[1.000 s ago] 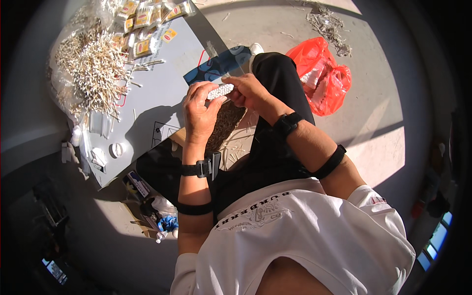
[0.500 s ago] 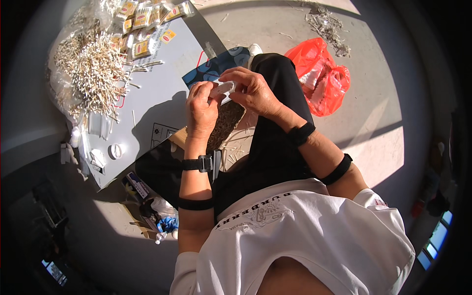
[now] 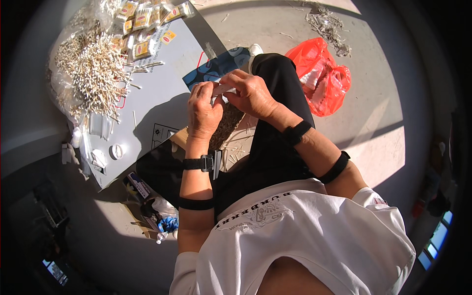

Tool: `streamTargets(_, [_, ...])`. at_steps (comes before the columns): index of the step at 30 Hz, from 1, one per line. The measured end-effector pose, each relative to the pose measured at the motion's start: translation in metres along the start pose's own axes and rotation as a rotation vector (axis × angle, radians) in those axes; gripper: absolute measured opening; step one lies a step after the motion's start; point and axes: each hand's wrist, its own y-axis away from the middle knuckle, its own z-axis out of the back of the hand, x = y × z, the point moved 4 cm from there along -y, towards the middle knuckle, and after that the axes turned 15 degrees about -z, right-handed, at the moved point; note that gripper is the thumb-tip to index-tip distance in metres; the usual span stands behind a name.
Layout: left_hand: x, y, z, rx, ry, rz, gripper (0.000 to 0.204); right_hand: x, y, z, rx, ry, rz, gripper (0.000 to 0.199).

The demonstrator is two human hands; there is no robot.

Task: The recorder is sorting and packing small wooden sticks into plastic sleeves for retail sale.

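Swabs [image 3: 96,71] lie left of the hands [image 3: 204,113] (bag [image 3: 337,81] right).

The bare, curled left hand [image 3: 204,112] tops a nearly upright left forearm [image 3: 195,184]; the bare, bent right hand [image 3: 251,96] reaches inward from a slanting right forearm [image 3: 317,150], fingers meeting closely, though the fingertips seem partly hidden.

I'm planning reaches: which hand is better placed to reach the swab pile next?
Left, probably: the left hand is nearer the swab pile; the right hand is farther off, toward the red bag.
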Motion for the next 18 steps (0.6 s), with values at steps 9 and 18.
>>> streamTargets(9, [0.0,-0.0022,-0.0035,-0.03,-0.035,-0.026,0.026,-0.0004,-0.0015,-0.0019,-0.005,0.072,0.007,0.026])
streamTargets(18, [0.0035,-0.003,-0.0009,-0.058,-0.012,-0.028,0.02,-0.004,-0.0058,-0.0009,-0.008,-0.005,0.019,0.023])
